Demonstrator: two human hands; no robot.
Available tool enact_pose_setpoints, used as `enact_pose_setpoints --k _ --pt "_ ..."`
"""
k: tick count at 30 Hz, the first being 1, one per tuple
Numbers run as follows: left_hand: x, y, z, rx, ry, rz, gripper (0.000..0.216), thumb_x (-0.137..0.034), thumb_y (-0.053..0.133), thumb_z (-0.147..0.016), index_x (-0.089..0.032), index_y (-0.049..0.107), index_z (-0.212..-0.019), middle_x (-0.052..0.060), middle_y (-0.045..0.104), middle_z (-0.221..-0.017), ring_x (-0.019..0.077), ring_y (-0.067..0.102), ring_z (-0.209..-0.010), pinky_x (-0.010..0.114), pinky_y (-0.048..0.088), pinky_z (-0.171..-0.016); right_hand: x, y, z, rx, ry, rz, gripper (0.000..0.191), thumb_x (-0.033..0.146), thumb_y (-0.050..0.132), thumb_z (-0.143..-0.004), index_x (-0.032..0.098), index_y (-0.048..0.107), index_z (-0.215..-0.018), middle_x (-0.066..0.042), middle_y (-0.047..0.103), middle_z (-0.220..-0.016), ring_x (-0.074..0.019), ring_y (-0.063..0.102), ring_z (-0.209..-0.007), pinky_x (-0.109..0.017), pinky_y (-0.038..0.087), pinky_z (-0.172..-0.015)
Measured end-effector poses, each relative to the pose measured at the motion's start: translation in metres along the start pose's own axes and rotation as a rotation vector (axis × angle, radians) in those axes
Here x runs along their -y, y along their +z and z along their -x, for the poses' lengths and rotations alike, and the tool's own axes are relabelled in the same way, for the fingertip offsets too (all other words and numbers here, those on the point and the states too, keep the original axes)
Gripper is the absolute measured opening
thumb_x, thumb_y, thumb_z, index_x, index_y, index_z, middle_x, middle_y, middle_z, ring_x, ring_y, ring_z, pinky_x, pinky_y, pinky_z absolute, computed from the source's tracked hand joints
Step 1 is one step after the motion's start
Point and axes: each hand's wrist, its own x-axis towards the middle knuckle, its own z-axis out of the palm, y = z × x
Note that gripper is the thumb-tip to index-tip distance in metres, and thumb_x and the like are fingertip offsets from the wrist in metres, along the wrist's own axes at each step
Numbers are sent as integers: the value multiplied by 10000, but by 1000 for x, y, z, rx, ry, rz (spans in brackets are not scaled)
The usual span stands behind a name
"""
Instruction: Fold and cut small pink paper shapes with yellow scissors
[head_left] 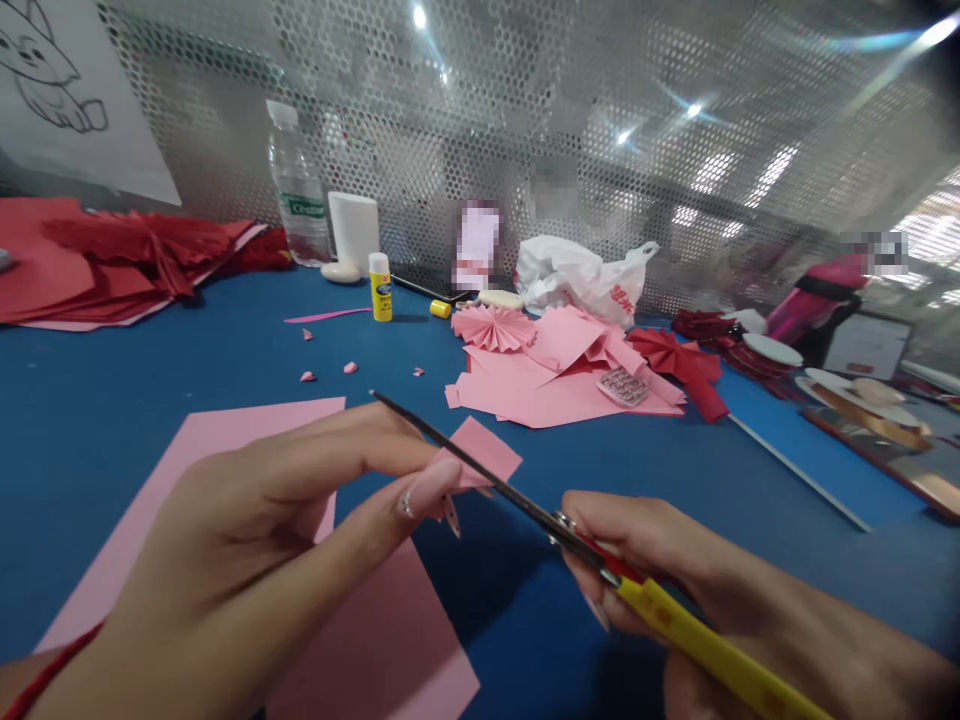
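Between thumb and fingers, my left hand (300, 520) pinches a small folded piece of pink paper (487, 447). My right hand (637, 560) grips a pair of scissors (697, 640) with yellow and red handles. The dark blade slants up to the left and crosses in front of the pink piece; I cannot tell whether it bites into the paper. Beneath my left hand, a larger pink sheet (390, 640) lies on the blue table (540, 600).
Several pink scraps (350, 368) lie by an uncapped glue stick (381, 290). Behind are a water bottle (296, 190), a phone (477, 245) and a white plastic bag (585, 275). Pink papers (540, 395) with fans spread mid-table; red paper (112, 260) is stacked at left.
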Motion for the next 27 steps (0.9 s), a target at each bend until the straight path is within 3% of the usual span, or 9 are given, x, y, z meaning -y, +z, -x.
enact_pose_setpoints --k 10,19,23,27 --pt "2 -3 -1 43 32 41 237 -220 599 -943 -409 737 -983 -84 754 -906 149 731 -777 188 615 -571 -8 -1 -2 -12 -8 -33 578 692 805 -714 261 686 -1080 -95 779 -976 -309 739 -939 -293 573 -662" --pt "2 2 1 25 13 53 216 -245 614 -931 -416 745 -947 -82 749 -880 160 730 -748 209 611 -567 -9 -3 -2 -20 17 5 569 687 798 -722 274 682 -1096 -86 776 -988 -314 727 -949 -310 571 -680" --pt "1 1 1 -2 -4 9 205 -257 605 -942 -412 737 -915 -102 743 -859 139 723 -728 231 627 -746 -12 -5 -1 -41 10 22 554 680 797 -730 273 679 -1087 -86 770 -996 -309 721 -954 -309 563 -691" --pt "0 0 -2 19 7 8 210 -249 590 -954 -405 726 -919 -97 734 -862 131 717 -748 180 608 -632 -13 -4 -2 -34 17 4 576 670 813 -717 280 671 -1117 -86 770 -988 -309 723 -943 -309 568 -691"
